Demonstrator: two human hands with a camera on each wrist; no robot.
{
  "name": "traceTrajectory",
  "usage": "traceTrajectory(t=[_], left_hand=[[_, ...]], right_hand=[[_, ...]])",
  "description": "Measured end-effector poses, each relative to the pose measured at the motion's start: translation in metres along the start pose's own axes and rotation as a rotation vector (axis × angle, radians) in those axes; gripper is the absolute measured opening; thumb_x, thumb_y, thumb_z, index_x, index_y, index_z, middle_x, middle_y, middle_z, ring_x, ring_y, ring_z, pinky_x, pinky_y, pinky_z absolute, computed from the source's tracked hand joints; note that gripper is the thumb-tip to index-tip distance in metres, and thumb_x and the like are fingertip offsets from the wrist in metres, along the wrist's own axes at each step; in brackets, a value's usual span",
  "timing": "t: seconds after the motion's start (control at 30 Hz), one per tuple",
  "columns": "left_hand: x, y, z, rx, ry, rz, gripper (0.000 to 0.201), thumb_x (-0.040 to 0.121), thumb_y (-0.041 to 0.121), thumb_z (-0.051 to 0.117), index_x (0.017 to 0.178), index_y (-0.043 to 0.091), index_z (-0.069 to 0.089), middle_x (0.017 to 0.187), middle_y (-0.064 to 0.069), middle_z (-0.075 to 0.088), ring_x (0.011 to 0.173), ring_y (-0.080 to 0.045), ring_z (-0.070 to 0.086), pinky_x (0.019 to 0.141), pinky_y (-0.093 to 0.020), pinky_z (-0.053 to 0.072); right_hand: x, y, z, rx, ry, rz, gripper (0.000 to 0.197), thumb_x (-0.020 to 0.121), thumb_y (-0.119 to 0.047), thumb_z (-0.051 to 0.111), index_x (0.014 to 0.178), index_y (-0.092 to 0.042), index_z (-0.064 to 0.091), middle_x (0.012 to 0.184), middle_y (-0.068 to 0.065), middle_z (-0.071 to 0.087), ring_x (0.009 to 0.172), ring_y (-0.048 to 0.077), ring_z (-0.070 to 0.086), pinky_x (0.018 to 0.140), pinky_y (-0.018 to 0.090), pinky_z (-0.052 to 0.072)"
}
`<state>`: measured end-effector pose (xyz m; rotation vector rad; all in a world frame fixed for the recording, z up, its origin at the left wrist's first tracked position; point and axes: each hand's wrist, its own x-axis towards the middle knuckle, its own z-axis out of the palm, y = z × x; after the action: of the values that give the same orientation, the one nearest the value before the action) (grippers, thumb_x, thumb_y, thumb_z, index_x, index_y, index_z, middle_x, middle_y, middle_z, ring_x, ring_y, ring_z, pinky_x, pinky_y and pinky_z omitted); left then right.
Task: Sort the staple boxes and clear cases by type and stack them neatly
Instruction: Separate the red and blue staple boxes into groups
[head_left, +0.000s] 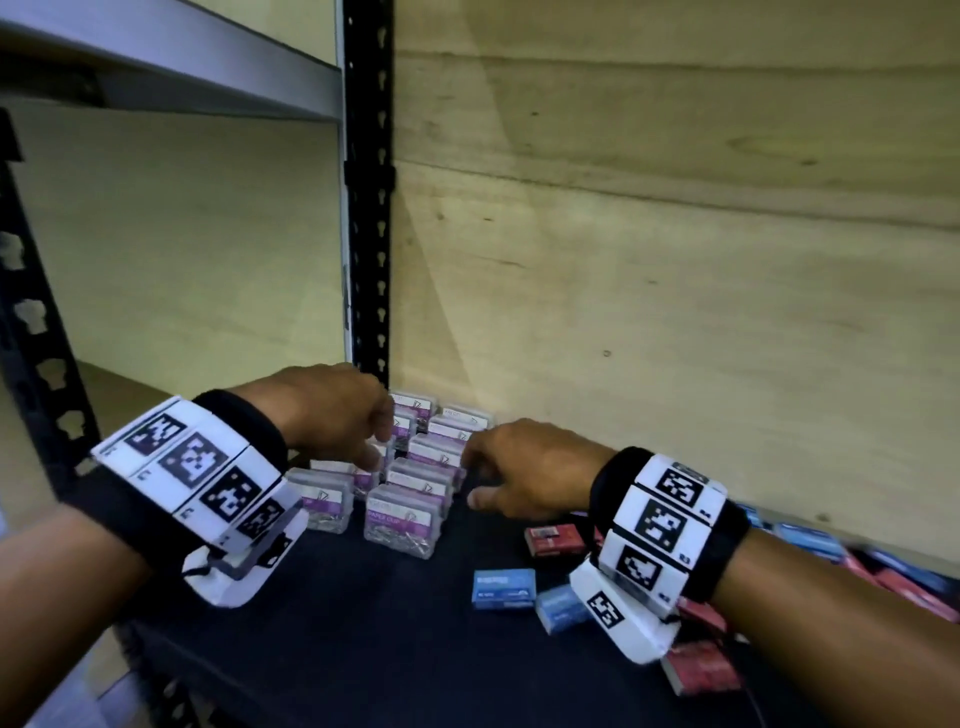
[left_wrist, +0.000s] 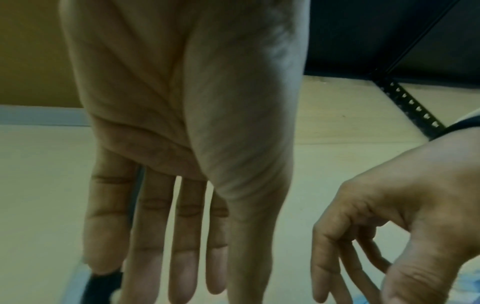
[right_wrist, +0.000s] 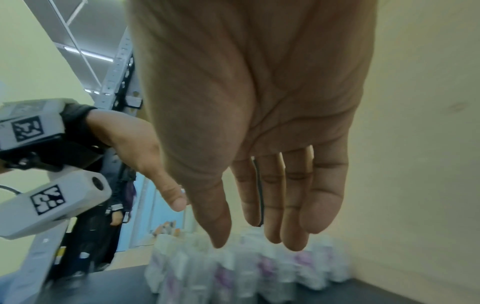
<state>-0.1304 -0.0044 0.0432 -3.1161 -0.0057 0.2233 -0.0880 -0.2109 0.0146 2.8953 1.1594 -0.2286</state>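
Several clear cases (head_left: 410, 509) with purple labels stand clustered in the shelf's back corner, some stacked. My left hand (head_left: 382, 439) hovers over the left of the cluster, my right hand (head_left: 498, 467) over its right edge. In the left wrist view my left hand (left_wrist: 182, 267) has straight fingers and holds nothing. The right wrist view shows my right hand (right_wrist: 259, 226) spread just above the blurred clear cases (right_wrist: 246, 267), also with nothing in it. Two blue staple boxes (head_left: 504, 587) and red staple boxes (head_left: 553, 538) lie loose on the black shelf (head_left: 363, 623) below my right wrist.
More blue and red boxes (head_left: 810, 540) lie along the wooden back wall (head_left: 675, 260) at the right. A black perforated upright (head_left: 369, 208) stands right behind the cases. Another shelf board (head_left: 182, 62) hangs overhead at the left.
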Motion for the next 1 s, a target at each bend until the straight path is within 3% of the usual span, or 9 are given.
traceTrajectory(t=[0.13,0.3,0.5,0.67,0.77,1.0], left_hand=[[0.012,0.044,-0.003,-0.048,0.006,0.153,0.026,0.083,0.047,0.072,0.104,0.034,0.065,0.100,0.014,0.065,0.090,-0.008,0.061,0.081,-0.028,0.051],[0.035,0.101,0.000,-0.076,-0.060,0.278,0.027,0.084,0.048,0.070,0.103,0.029,0.067,0.090,0.016,0.064,0.086,-0.007,0.060,0.076,-0.024,0.046],[0.063,0.151,0.017,-0.019,-0.154,0.328,0.032,0.086,0.047,0.068,0.110,0.027,0.066,0.111,0.008,0.065,0.101,-0.015,0.061,0.092,-0.033,0.050],[0.075,0.182,0.022,0.030,-0.163,0.390,0.037,0.088,0.049,0.065,0.116,0.026,0.062,0.118,0.006,0.063,0.103,-0.017,0.059,0.085,-0.029,0.047],[0.081,0.205,0.024,0.025,-0.160,0.443,0.039,0.089,0.047,0.065,0.121,0.026,0.061,0.121,0.005,0.063,0.106,-0.018,0.059,0.088,-0.030,0.047],[0.094,0.246,0.028,0.073,-0.100,0.491,0.041,0.090,0.050,0.062,0.124,0.028,0.058,0.128,0.003,0.057,0.110,-0.020,0.057,0.087,-0.033,0.048]], right_hand=[[-0.032,0.044,-0.004,-0.025,-0.029,0.133,0.045,0.093,-0.046,0.061,0.133,-0.024,0.053,0.124,-0.001,0.061,0.107,0.023,0.059,0.090,0.036,0.050],[-0.078,0.104,-0.008,-0.034,-0.079,0.287,0.047,0.096,-0.046,0.056,0.136,-0.024,0.050,0.132,-0.001,0.057,0.114,0.021,0.056,0.094,0.034,0.046],[-0.124,0.163,0.004,-0.034,-0.134,0.461,0.047,0.094,-0.047,0.058,0.135,-0.024,0.053,0.138,0.000,0.053,0.121,0.021,0.053,0.097,0.031,0.042],[-0.145,0.195,0.013,-0.007,-0.171,0.543,0.047,0.094,-0.046,0.059,0.135,-0.026,0.052,0.139,-0.001,0.051,0.122,0.020,0.052,0.098,0.031,0.042],[-0.150,0.206,0.018,0.008,-0.194,0.553,0.046,0.095,-0.045,0.058,0.136,-0.026,0.051,0.143,-0.001,0.049,0.125,0.020,0.050,0.102,0.033,0.041],[-0.153,0.223,0.032,0.052,-0.194,0.540,0.046,0.094,-0.044,0.060,0.135,-0.028,0.050,0.141,-0.003,0.050,0.122,0.019,0.051,0.096,0.030,0.040]])
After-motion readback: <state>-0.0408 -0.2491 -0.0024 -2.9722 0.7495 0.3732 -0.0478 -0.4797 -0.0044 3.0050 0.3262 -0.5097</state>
